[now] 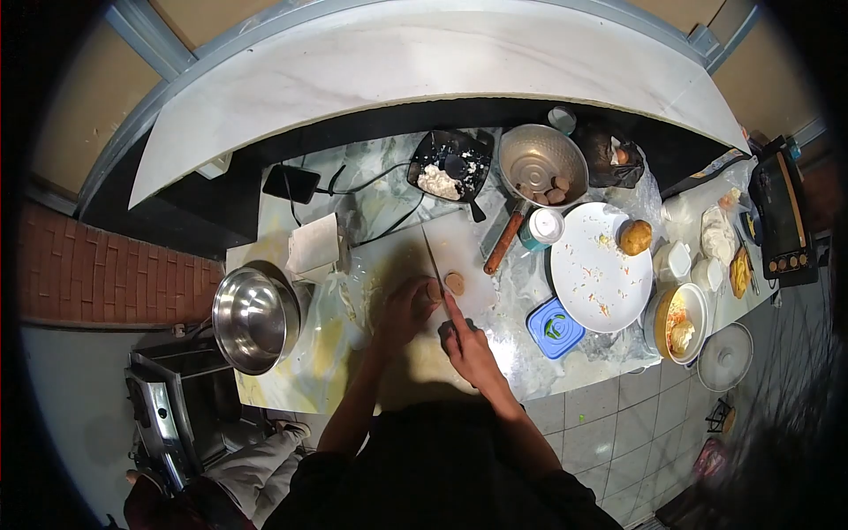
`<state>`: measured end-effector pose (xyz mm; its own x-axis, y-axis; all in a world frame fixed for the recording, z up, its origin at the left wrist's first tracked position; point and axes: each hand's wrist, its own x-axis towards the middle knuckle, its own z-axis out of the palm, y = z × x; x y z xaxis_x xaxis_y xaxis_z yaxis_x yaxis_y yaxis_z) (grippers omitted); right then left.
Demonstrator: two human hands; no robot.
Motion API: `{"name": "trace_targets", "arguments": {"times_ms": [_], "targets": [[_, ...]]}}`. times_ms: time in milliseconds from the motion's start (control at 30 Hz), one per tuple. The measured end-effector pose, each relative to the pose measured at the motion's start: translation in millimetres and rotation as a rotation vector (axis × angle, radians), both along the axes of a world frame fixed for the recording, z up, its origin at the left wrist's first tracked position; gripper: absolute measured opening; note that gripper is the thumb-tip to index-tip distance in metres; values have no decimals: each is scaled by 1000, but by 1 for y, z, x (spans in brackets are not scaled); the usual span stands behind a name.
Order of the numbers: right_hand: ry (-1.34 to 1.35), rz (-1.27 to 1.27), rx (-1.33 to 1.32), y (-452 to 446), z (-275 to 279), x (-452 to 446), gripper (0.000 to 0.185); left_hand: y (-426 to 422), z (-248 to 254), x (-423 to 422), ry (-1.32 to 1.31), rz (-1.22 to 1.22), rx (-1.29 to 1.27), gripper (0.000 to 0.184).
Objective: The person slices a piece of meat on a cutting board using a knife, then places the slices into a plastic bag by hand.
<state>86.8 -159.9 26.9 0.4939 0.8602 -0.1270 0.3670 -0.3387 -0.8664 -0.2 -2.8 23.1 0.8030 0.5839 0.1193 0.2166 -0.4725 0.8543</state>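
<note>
My right hand grips a kitchen knife, its blade pointing away from me over a pale cutting board. My left hand is closed around a brownish piece of food, perhaps sausage, just left of the blade. Right of the blade lies a round brownish cut piece on the board. Beyond the board, a metal saucepan with a wooden handle holds several similar brown pieces. The fingers of my left hand are partly in shadow.
A steel bowl and folded cloth or paper are at left. Behind stand a black dish with white crumbly food and a phone. At right are a jar, blue lid, white plate and potato.
</note>
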Motion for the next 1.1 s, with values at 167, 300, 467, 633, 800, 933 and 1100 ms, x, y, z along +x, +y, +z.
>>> {"name": "trace_targets", "arguments": {"times_ms": [167,300,467,633,800,933,1100], "targets": [[61,5,-14,0,0,1,74,-1,-5,2,-75,-8,-22,46],[54,11,-57,-1,0,2,75,5,-15,3,-140,-50,171,46],[20,4,-68,-1,5,3,69,6,-26,-3,-80,-24,62,44],[8,4,-46,-1,-3,1,68,2,-40,-8,-171,42,-359,40],[-5,27,-30,-1,-2,3,67,3,-19,-3,-20,-16,17,34],[-17,17,-48,-1,1,4,66,3,-29,0,-92,12,-4,30],[-40,-1,3,-2,2,2,67,-1,-17,0,-60,16,19,29]]}}
